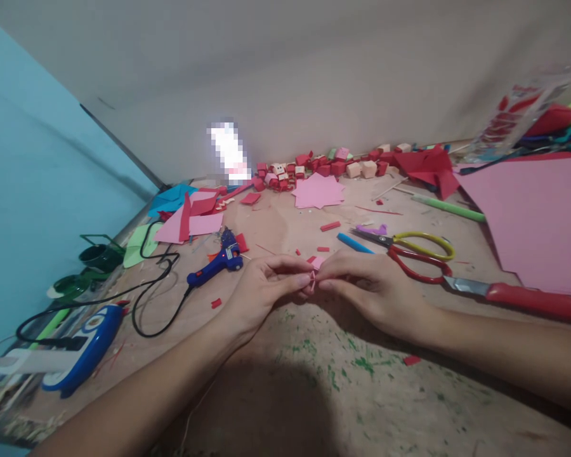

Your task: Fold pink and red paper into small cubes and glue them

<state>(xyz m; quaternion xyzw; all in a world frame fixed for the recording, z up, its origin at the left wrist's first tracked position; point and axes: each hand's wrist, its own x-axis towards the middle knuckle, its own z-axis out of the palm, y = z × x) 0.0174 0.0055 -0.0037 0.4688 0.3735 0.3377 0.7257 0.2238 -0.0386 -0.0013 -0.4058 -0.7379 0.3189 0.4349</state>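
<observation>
My left hand (261, 289) and my right hand (366, 285) meet at the middle of the worktop, fingertips pinched together on a small pink foam piece (313, 279). Both hands are closed on it, and most of the piece is hidden by the fingers. A blue glue gun (216, 263) lies just left of my left hand. Scissors with yellow and red handles (412, 251) lie just beyond my right hand. A red-handled knife (518, 295) rests to the right of my right wrist.
A large pink sheet (537, 216) covers the right side. A pink star-shaped cutout (318, 190) and several red and pink foam cubes (323, 166) sit at the back by the wall. A black cable (147, 298), a blue and white power strip (83, 346) and green items (99, 257) lie at the left edge.
</observation>
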